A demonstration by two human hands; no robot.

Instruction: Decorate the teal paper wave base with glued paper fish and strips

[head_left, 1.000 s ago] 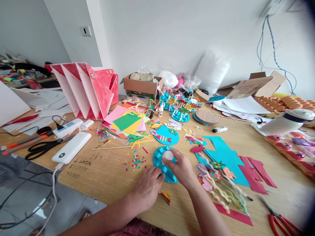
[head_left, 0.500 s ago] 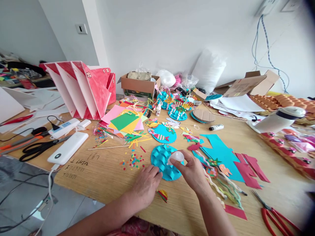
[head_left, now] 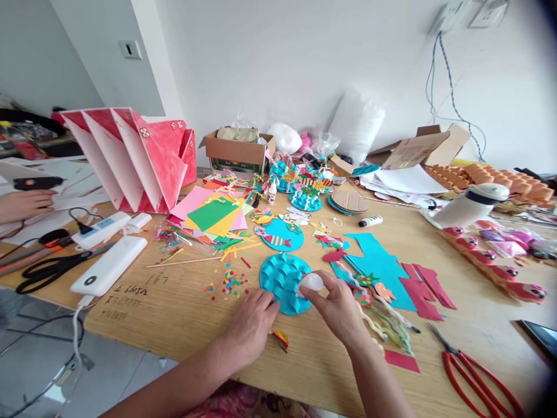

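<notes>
Head view looks forward, down onto table (head_left: 174,313)

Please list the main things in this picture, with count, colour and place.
Wavy disc: 1, blue, front centre
Small container: 1, whitish, in right hand
Fish disc: 1, blue, behind wavy disc
Paper dots: many, multicoloured, left of wavy disc
Paper sheets: several, multicoloured, behind dots
Cut sheets: several, blue and red, right
Black scissors: 1, black, left
Red-handled scissors: 1, red, right foreground
Rack: 1, red-and-white, back left
Co-worker's hand: 1, bare, far left
Left hand: 1, bare, at wavy disc's edge
Right hand: 1, bare, holding container
</notes>
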